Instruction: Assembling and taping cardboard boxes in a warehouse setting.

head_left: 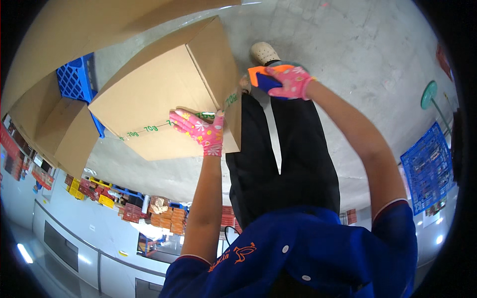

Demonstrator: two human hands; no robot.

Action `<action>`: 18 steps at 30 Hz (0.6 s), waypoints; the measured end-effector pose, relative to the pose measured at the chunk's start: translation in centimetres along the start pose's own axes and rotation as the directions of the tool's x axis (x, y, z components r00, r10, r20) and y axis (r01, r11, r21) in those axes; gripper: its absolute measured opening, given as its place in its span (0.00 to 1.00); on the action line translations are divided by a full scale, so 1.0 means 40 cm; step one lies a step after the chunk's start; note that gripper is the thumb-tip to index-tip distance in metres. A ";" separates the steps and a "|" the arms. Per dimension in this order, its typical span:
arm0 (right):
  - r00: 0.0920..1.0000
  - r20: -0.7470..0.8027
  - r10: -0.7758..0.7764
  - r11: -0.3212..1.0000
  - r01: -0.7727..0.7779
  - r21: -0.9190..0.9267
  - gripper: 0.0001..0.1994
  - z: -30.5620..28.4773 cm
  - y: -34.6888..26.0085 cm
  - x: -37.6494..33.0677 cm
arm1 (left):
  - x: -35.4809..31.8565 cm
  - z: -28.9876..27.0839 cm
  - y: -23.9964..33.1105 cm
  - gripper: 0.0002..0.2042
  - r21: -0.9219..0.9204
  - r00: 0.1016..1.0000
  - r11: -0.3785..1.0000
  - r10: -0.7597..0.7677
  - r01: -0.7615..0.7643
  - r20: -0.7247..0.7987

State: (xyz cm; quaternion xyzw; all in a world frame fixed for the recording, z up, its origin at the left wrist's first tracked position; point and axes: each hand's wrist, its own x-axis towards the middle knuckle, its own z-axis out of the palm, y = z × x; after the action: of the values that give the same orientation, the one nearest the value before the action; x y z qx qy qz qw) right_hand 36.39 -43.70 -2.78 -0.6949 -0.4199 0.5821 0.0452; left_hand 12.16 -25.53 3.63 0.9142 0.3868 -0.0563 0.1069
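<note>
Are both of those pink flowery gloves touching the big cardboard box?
No, only the gloved left hand rests on the cardboard box, while the gloved right hand holds an orange-and-blue tool.

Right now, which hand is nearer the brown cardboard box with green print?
Left. The left hand rests on the box; the right hand is off it, to its right, holding an orange and blue tool.
</note>
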 end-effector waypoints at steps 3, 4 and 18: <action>0.996 -0.076 0.047 0.996 -0.041 0.079 0.37 0.039 -0.070 0.031 | 0.013 0.018 0.085 0.63 0.162 0.956 0.948 -0.288 0.276 0.056; 0.996 -0.079 0.050 0.996 -0.044 0.080 0.37 0.034 -0.101 0.039 | 0.023 0.025 0.098 0.63 0.160 0.957 0.949 -0.284 0.273 0.055; 0.957 -0.147 0.250 0.955 -0.219 0.202 0.25 0.035 -0.305 0.119 | 0.048 0.044 0.148 0.58 0.197 0.903 0.884 -0.429 0.424 -0.023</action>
State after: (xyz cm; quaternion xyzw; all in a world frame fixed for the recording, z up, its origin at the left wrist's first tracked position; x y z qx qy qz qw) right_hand 28.57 -33.44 -0.16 -0.7800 -0.2733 0.5579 0.0753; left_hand 17.71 -28.65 2.47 0.8123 0.5695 -0.1260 0.0050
